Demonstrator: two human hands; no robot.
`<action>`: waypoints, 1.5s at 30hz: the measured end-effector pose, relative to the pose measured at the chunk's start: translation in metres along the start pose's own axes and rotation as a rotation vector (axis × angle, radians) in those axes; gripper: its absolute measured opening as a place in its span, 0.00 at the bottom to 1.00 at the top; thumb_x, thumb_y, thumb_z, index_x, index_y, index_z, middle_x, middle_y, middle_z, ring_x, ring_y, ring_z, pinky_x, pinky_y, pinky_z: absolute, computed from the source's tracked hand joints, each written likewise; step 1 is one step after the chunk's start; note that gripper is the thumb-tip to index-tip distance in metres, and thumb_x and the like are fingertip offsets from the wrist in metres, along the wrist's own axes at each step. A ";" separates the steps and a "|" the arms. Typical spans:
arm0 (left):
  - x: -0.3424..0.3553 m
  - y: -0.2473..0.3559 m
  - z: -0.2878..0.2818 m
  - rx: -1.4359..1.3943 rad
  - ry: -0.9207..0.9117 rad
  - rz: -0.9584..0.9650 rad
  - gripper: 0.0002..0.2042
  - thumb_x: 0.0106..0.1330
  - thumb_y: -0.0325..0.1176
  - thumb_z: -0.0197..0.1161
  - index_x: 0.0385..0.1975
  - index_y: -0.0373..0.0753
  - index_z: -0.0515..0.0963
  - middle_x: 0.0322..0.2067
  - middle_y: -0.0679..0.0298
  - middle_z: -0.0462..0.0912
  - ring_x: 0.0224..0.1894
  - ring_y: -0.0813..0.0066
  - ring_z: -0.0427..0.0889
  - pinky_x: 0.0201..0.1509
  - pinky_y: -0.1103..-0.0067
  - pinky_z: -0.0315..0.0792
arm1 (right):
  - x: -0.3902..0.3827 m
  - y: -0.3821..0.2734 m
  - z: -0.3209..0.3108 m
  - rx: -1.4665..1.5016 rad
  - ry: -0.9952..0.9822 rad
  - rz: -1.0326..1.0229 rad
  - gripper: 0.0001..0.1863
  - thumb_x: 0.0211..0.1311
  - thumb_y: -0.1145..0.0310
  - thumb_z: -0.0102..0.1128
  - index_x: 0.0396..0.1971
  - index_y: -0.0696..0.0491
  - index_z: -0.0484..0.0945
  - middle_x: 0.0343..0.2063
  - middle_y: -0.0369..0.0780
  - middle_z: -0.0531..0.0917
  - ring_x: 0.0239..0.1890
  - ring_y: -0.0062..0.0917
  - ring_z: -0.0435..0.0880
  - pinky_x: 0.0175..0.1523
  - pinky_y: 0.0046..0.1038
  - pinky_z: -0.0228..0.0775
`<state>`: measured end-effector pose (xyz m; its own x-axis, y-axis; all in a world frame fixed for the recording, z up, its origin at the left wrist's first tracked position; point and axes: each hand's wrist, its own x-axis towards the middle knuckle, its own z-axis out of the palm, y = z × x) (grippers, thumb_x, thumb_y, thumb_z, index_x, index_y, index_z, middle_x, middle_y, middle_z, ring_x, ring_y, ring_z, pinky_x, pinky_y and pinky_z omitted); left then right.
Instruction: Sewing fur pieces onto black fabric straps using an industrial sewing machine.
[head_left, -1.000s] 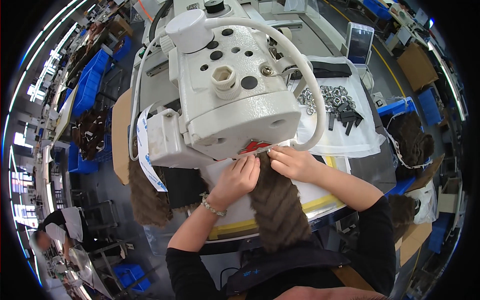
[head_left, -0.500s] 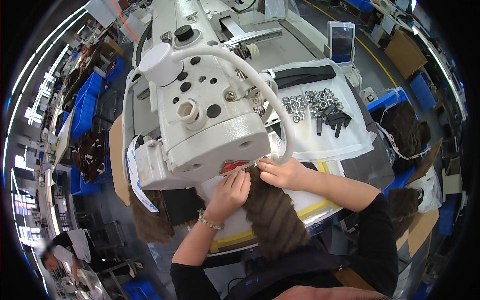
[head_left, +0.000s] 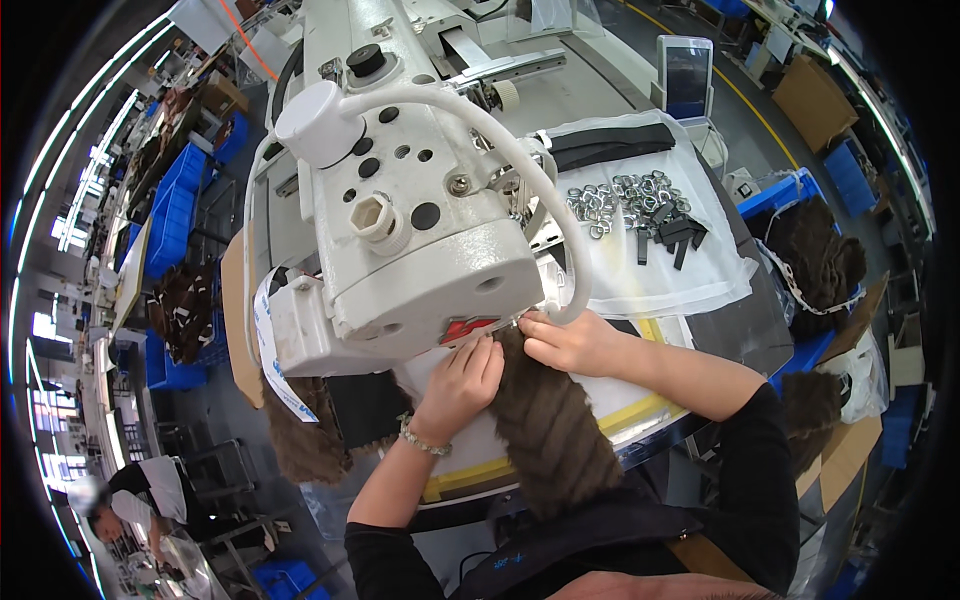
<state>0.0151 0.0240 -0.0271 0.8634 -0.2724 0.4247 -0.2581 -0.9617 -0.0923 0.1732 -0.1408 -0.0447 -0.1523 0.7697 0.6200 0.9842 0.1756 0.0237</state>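
Note:
A strip of brown fur point(head_left: 552, 430) runs from under the head of a white industrial sewing machine point(head_left: 430, 270) down toward my body. At its upper left edge lies my left hand point(head_left: 462, 388), fingers pressed together and closed on the fur. My right hand point(head_left: 572, 346) pinches the upper right edge beside the machine's front, thumb and fingertips closed. The machine head overhangs the fur's top end, so the needle and the exact grip of the fingertips are hidden. Yellow tape point(head_left: 640, 418) marks the light work surface under my forearms.
Right of the machine, a white cloth point(head_left: 715, 285) bears metal rings point(head_left: 625, 190), short black straps point(head_left: 680, 232) and long black strips point(head_left: 612, 146). A screen point(head_left: 685, 78) stands behind. More fur point(head_left: 305, 440) hangs at the left; a blue bin point(head_left: 778, 200) holds fur. Another person point(head_left: 150, 505) works far left.
The view has shifted slightly. Both my hands stay at the fur's upper edges under the machine head, and the fur's lower end lies a little differently.

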 end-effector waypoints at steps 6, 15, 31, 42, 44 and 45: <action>-0.001 0.000 0.004 -0.009 -0.007 -0.012 0.09 0.56 0.25 0.63 0.37 0.32 0.80 0.39 0.55 0.83 0.42 0.64 0.85 0.42 0.75 0.79 | -0.003 -0.001 0.003 -0.003 0.031 0.011 0.07 0.46 0.70 0.58 0.26 0.53 0.71 0.33 0.39 0.80 0.34 0.25 0.83 0.36 0.24 0.76; -0.001 -0.001 0.002 -0.044 -0.022 -0.029 0.09 0.56 0.25 0.63 0.36 0.31 0.79 0.38 0.55 0.83 0.42 0.64 0.84 0.44 0.74 0.79 | -0.001 -0.002 0.000 -0.022 -0.069 0.187 0.10 0.46 0.70 0.59 0.33 0.51 0.75 0.28 0.33 0.77 0.35 0.26 0.77 0.38 0.29 0.67; -0.005 0.006 -0.002 -0.105 -0.087 -0.104 0.13 0.55 0.24 0.61 0.41 0.31 0.79 0.41 0.55 0.82 0.43 0.64 0.82 0.45 0.73 0.77 | -0.002 -0.008 0.006 -0.038 -0.077 0.149 0.09 0.42 0.71 0.59 0.29 0.53 0.76 0.26 0.35 0.75 0.31 0.27 0.76 0.37 0.29 0.66; -0.008 0.013 -0.002 -0.034 -0.100 -0.107 0.13 0.56 0.26 0.59 0.42 0.32 0.80 0.45 0.53 0.80 0.47 0.60 0.80 0.51 0.70 0.75 | -0.005 -0.004 0.010 0.009 -0.076 0.164 0.09 0.38 0.72 0.58 0.26 0.53 0.75 0.25 0.36 0.75 0.31 0.27 0.76 0.36 0.29 0.66; -0.006 0.016 -0.003 -0.020 -0.099 -0.150 0.14 0.58 0.27 0.56 0.44 0.34 0.79 0.47 0.52 0.78 0.50 0.58 0.78 0.53 0.68 0.72 | -0.003 -0.004 0.005 0.005 -0.101 0.159 0.08 0.41 0.71 0.59 0.26 0.54 0.75 0.27 0.36 0.77 0.32 0.27 0.76 0.36 0.29 0.65; -0.005 0.016 -0.004 -0.018 -0.099 -0.156 0.14 0.58 0.27 0.56 0.44 0.34 0.79 0.47 0.52 0.78 0.50 0.58 0.78 0.53 0.68 0.72 | -0.003 -0.004 0.005 0.009 -0.102 0.153 0.08 0.41 0.71 0.59 0.26 0.54 0.75 0.27 0.36 0.77 0.32 0.27 0.76 0.36 0.29 0.65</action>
<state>0.0048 0.0099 -0.0267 0.9320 -0.1221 0.3414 -0.1243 -0.9921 -0.0155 0.1691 -0.1409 -0.0501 -0.0092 0.8458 0.5334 0.9958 0.0566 -0.0726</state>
